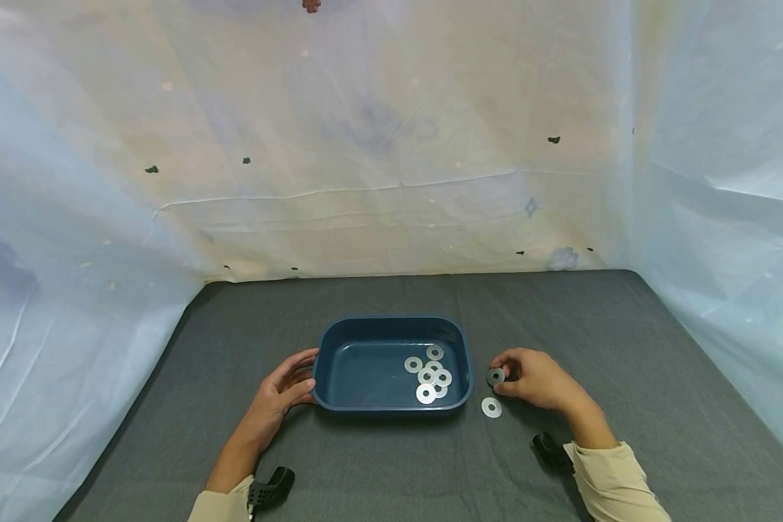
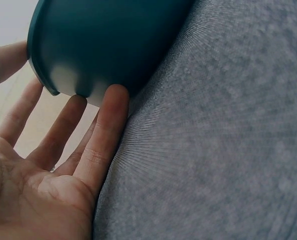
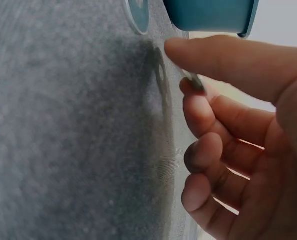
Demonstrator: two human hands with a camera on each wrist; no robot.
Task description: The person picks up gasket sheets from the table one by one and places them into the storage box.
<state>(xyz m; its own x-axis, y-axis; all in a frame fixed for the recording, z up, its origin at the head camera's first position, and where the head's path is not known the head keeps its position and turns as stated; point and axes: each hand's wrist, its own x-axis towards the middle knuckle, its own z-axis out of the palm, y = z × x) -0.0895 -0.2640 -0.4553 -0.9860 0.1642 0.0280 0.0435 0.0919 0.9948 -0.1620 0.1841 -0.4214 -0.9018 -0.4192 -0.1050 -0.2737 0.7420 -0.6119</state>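
A dark teal tray (image 1: 339, 341) sits mid-table with several flat metal washers (image 1: 428, 374) in its right half. My left hand (image 1: 286, 388) rests open against the tray's left wall (image 2: 108, 45), its straight fingers (image 2: 106, 132) touching the tray's underside edge. My right hand (image 1: 528, 377), just right of the tray, pinches one washer (image 1: 495, 376) between thumb and forefinger; that washer (image 3: 192, 78) shows edge-on in the right wrist view. Another washer (image 1: 491, 407) lies flat on the cloth in front of it, also visible as a washer (image 3: 137, 15) near the tray corner (image 3: 213, 15).
Grey felt cloth (image 1: 391, 464) covers the table. Pale plastic sheeting (image 1: 391, 145) walls in the back and both sides. Black wrist camera mounts (image 1: 270, 489) sit at each sleeve.
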